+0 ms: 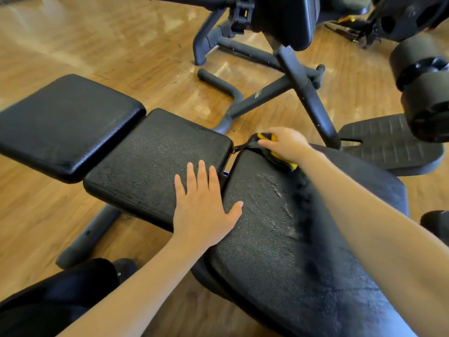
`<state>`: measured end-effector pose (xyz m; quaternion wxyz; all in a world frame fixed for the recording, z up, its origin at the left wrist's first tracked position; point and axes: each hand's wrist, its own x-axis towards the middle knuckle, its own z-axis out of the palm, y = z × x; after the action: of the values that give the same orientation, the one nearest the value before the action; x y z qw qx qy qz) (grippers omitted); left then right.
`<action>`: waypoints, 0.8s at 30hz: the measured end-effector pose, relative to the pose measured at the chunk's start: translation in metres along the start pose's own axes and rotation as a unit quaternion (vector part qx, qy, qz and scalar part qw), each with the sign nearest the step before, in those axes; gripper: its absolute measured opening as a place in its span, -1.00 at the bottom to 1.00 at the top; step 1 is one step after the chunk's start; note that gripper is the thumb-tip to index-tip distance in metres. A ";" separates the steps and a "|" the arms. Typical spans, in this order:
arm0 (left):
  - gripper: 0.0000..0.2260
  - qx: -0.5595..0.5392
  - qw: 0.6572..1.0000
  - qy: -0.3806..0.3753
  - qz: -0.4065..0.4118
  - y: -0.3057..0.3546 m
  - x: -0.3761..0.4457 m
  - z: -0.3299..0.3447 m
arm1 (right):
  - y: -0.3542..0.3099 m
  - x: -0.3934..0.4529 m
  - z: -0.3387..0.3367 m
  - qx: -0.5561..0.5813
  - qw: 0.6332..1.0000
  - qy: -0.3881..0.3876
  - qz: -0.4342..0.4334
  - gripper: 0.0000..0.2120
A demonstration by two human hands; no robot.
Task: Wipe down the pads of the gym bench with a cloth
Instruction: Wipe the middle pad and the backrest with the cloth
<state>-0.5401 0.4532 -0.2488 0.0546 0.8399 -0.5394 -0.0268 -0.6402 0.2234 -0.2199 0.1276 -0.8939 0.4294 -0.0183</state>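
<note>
Near pad (pixel 303 239) half wiped; left hand (pixel 201 210) braces flat, fingers spread, right hand (pixel 286 144) grips the cloth (pixel 281 159) at its far corner. Next, probably, the middle pad (pixel 155 161).

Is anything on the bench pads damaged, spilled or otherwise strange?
No damage shows. The one odd thing is a patchy wet film on the near pad, beaded and streaked, mid-wipe by the look of it. The right hand presses the cloth on its far corner; the left hand lies flat across the gap.
</note>
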 end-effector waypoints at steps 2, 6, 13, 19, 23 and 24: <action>-0.15 0.001 1.000 -0.001 -0.001 0.000 0.001 0.001 | -0.010 0.006 0.005 -0.002 1.000 -0.011 -0.028 -0.62; -0.10 0.004 1.000 -0.008 -0.003 -0.001 0.002 0.002 | 0.015 -0.001 -0.001 0.035 0.998 -0.039 -0.029 -0.55; -0.10 0.012 1.000 -0.014 -0.002 0.000 0.003 0.003 | 0.107 -0.047 -0.030 0.049 0.988 -0.013 0.143 -0.46; -0.08 0.019 1.000 -0.014 -0.008 0.003 0.003 0.002 | 0.076 -0.033 -0.027 -0.025 0.994 0.006 0.110 -0.56; -0.10 0.021 0.999 -0.022 -0.009 0.002 0.004 0.002 | 0.014 -0.004 0.000 -0.041 0.999 0.004 0.018 -0.61; -0.12 0.020 1.000 -0.022 -0.008 0.001 0.004 0.003 | 0.007 0.000 0.004 -0.040 0.999 0.007 0.008 -0.61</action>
<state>-0.5400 0.4487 -0.2512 0.0261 0.8443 -0.5340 -0.0351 -0.6448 0.2198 -0.2254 0.0889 -0.8948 0.4376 -0.0063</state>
